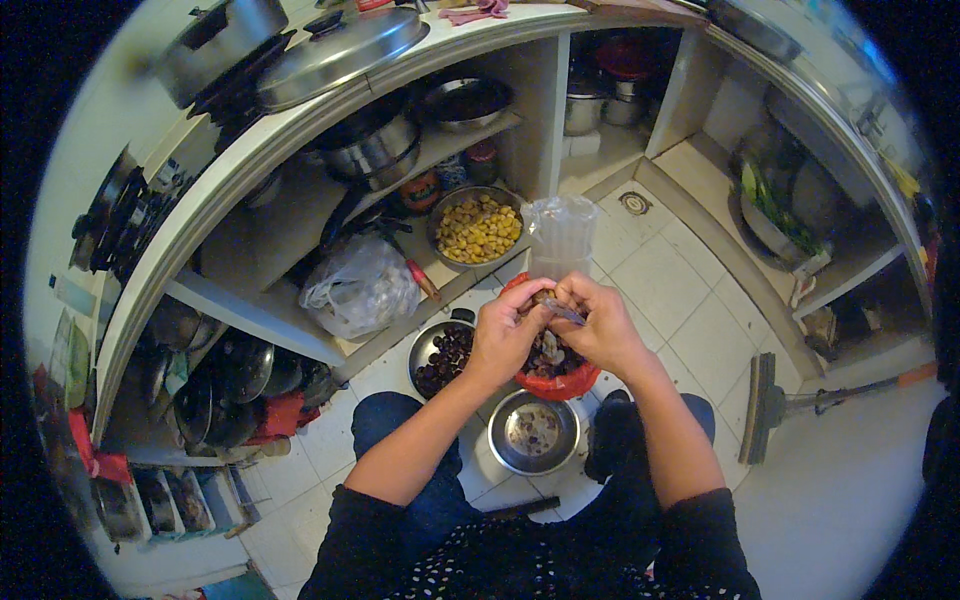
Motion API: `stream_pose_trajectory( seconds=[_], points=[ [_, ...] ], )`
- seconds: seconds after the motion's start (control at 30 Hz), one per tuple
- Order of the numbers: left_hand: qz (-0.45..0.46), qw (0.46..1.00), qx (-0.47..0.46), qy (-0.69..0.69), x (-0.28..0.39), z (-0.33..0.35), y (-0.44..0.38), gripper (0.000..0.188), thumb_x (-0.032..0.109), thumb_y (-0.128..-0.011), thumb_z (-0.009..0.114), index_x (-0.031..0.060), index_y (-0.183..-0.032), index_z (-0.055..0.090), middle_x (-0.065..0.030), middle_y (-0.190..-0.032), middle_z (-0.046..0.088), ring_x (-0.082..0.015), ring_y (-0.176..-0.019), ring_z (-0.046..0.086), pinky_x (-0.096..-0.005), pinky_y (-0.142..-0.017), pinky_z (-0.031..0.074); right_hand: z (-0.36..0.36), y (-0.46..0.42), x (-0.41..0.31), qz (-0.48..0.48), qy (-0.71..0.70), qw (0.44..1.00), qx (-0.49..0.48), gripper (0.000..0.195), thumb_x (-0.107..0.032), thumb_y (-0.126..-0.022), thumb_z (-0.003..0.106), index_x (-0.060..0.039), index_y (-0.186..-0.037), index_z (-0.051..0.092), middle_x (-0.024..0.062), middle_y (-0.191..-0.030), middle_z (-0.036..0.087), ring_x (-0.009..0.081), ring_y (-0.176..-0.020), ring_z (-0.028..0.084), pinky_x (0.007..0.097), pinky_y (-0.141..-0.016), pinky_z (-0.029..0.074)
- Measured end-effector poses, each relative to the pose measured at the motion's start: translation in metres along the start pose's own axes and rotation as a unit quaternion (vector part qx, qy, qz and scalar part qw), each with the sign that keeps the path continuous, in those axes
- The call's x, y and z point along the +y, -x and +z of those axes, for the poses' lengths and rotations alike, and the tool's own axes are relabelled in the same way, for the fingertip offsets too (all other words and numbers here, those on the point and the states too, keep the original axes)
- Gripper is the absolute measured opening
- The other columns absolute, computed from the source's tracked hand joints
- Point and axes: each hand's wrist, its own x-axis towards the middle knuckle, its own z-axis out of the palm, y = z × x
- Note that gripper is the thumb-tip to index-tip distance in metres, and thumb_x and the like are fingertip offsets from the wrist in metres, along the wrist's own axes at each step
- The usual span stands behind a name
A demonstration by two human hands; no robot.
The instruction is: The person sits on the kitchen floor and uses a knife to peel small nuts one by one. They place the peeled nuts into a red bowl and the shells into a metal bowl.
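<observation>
My left hand (pixel 504 334) and my right hand (pixel 602 322) meet over a red basin (pixel 559 388) that holds dark shells and peel (pixel 551 356). Between the left fingers is a small brownish-yellow nut (pixel 541 297), apparently a chestnut and partly hidden. A thin greyish piece (pixel 564 310), blade or peel I cannot tell, lies between the right fingers. Left of the basin, a steel pan (pixel 422 349) contains dark brown chestnuts (pixel 448 361). Nearer me, a steel bowl (pixel 501 454) has small scraps in its bottom. Yellow peeled kernels (pixel 480 231) fill a metal bowl at the cabinet.
Behind the basin stands a clear plastic container (pixel 561 240). A plastic bag (pixel 364 289) and a red-handled tool (pixel 424 281) lie on the lower shelf. Pots and lids crowd the open cabinets. A floor squeegee (pixel 761 409) is at right; a dark-handled object (pixel 525 508) lies between my legs.
</observation>
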Motion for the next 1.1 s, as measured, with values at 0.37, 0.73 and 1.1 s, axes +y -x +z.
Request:
stream_pose_trajectory(
  seconds=[0.37, 0.73, 1.1],
  points=[
    [-0.087, 0.994, 0.068, -0.023, -0.024, 0.000, -0.012, 0.024, 0.018, -0.091, 0.061, 0.0006, -0.108, 0.064, -0.0011, -0.093, 0.065, -0.0101, -0.086, 0.059, -0.0251, -0.078, 0.047, 0.020, -0.006, 0.017, 0.024, 0.097, 0.994, 0.044, 0.026, -0.007, -0.074, 0.068, -0.0078, -0.093, 0.051, 0.0107, -0.069, 0.056, 0.0273, -0.063, 0.057, 0.0376, -0.056, 0.044],
    [-0.126, 0.953, 0.054, 0.270, -0.017, -0.021, -0.019, 0.029, 0.028, -0.095, 0.055, 0.0009, -0.102, 0.062, -0.0025, -0.089, 0.064, -0.0087, -0.077, 0.058, -0.0222, -0.069, 0.046, 0.053, -0.021, 0.018, -0.109, 0.109, 0.977, 0.145, 0.032, -0.002, -0.072, 0.065, -0.0096, -0.103, 0.059, 0.0127, -0.084, 0.064, 0.0338, -0.075, 0.063, 0.0417, -0.064, 0.050],
    [-0.068, 0.984, 0.142, 0.087, -0.027, -0.012, -0.015, 0.014, 0.010, -0.093, 0.056, 0.0014, -0.101, 0.062, -0.0005, -0.088, 0.062, -0.0069, -0.079, 0.055, -0.0209, -0.072, 0.044, 0.068, -0.026, 0.021, -0.021, 0.086, 0.982, 0.169, 0.023, -0.001, -0.070, 0.070, -0.0050, -0.086, 0.053, 0.0088, -0.062, 0.050, 0.0203, -0.054, 0.049, 0.0319, -0.052, 0.041]
  ],
)
